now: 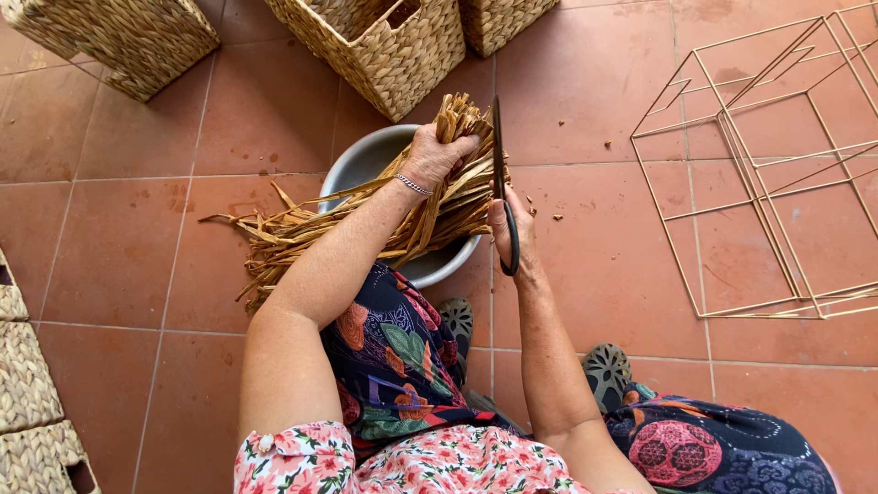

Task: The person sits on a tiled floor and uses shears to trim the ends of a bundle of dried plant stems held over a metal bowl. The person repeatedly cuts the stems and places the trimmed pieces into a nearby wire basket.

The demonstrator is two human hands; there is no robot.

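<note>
Left hand grips dry fibrous strips; right hand, scissors.

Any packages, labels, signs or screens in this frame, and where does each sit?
None in view: no package, label, sign or screen.
Nearest to containers: woven baskets at the top edge, a metal basin under the dried fibre bundle, and bare wire frames on the floor at right.

Terracotta tile floor bears woven baskets, metal basin, wire frames
</note>
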